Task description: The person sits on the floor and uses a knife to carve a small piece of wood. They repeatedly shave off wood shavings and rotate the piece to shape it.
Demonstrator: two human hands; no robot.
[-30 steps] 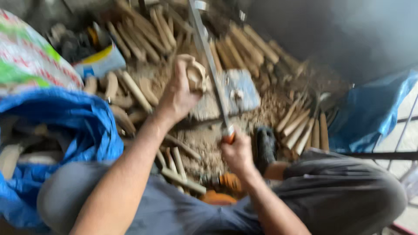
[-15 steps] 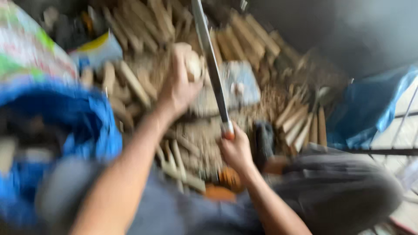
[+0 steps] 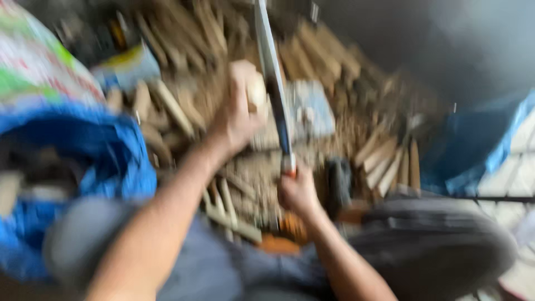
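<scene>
The picture is blurred by motion. My left hand [image 3: 237, 120] is closed around a pale wooden piece [image 3: 255, 89], held up over a heap of wood pieces. My right hand [image 3: 295, 192] grips the handle of a long flat metal blade [image 3: 273, 83] that runs up and away, passing right beside the wooden piece. Both hands are over my grey-trousered knees [image 3: 434, 251].
Cut wooden sticks [image 3: 312, 53] and shavings lie piled ahead and at right [image 3: 390, 156]. A blue sack [image 3: 106, 150] with wood inside sits at left, a patterned bag [image 3: 33, 67] behind it. Blue sheeting [image 3: 473, 150] lies at right. A flat grey block [image 3: 315, 108] lies under the blade.
The view has shifted and blurred more. My left hand with the wooden piece has moved closer to the blade. My right hand keeps its grip on the handle.
</scene>
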